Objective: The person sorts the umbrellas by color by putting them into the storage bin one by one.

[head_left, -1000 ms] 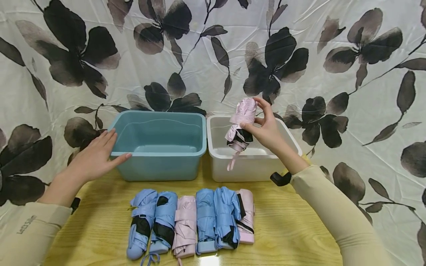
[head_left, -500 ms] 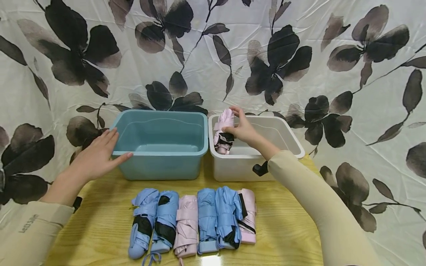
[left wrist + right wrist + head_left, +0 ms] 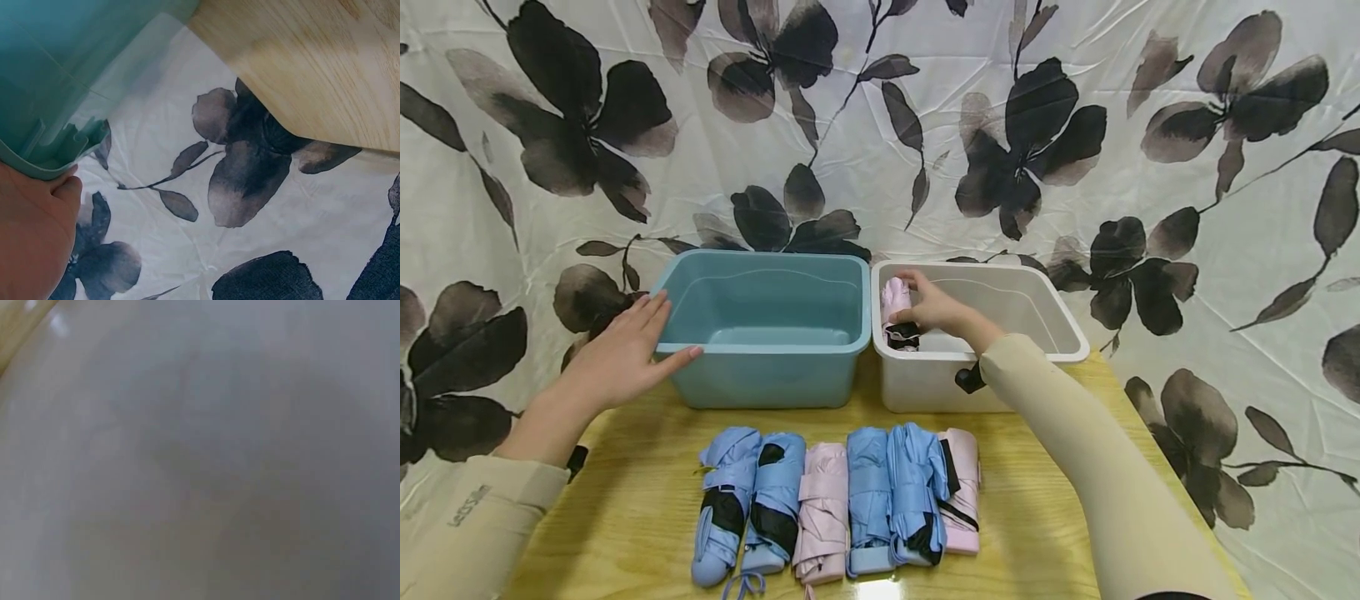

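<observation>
A folded pink fabric umbrella (image 3: 895, 300), lowered within the past second, lies inside the left end of a white rectangular plastic bin (image 3: 917, 385), held by a person's right hand (image 3: 934, 310); placement looks nearly complete. The left hand (image 3: 625, 352), fingers extended, touches a teal plastic bin (image 3: 760, 382) behind six blue and pink umbrellas (image 3: 835, 500).

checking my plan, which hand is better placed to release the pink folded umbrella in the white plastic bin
Probably right: the right hand holds the pink umbrella inside the white bin; the left hand touches the teal plastic bin.
</observation>
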A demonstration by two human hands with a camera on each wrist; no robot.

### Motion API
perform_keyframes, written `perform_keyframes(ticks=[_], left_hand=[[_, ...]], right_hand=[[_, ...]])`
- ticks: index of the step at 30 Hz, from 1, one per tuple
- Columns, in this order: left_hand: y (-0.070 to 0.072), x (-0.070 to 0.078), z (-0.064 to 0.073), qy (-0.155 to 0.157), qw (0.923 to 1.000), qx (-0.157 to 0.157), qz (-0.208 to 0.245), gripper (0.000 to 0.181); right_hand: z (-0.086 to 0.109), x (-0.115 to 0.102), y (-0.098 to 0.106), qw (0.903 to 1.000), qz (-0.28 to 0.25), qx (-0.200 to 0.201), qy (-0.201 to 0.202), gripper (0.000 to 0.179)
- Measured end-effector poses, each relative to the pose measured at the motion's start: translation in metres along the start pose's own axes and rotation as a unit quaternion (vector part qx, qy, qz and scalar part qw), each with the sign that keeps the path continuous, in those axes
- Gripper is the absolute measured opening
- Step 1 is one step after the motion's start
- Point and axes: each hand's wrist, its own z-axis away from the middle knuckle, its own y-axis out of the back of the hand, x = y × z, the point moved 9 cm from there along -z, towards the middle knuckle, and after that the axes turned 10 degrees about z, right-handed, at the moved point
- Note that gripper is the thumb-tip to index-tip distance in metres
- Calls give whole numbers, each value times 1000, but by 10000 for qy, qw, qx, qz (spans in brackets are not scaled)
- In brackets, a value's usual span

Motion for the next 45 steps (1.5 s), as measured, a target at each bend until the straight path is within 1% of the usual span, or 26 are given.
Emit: perform_keyframes(ticks=[5,10,13,16,18,21,23,28,31,35,38,40,42,45], left_hand=[[-4,-1,1,-3,10000,7,18,101],[-1,0,2,-41,9999,102,-8,100],[1,2,2,-50,9999,128,14,100],[1,3,1,-47,9999,100,28,100],[1,4,1,-42,10000,64,26,100],[0,4,0,-38,10000,47,6,100],[0,3,0,-44,10000,58,9,100],[1,3,-1,-78,9999,114,83,100],[0,3,-1,-86,9999,101,111,99],[0,3,0,-90,9999,89,79,99],[-1,3,0,-77,9999,114,62,99],[0,2,0,-66,9999,137,61,99],[0,2,0,-65,9998,160,60,99],[2,2,0,-91,9998,169,84,99]], right_hand=[[-2,11,-13,9981,546,-242,-137,84],[-5,16,-24,9933,978,-599,-166,87],[-5,18,-30,9869,1276,-976,-128,87],[-3,20,-37,9775,1539,-1439,-87,87],[-1,21,-40,9714,1687,-1672,-54,89],[0,23,-41,9659,1811,-1852,-62,89],[1,24,-43,9652,1656,-2021,-133,89],[6,27,-46,9618,1331,-2349,-461,88],[9,26,-43,9580,1545,-2359,-524,85],[15,20,-37,9551,1888,-2235,-457,80],[23,9,-30,9586,1988,-2013,-332,76],[29,0,-24,9630,1955,-1843,-218,73],[37,-10,-16,9678,1890,-1662,-73,73],[48,-23,-5,9761,1653,-1396,206,72]])
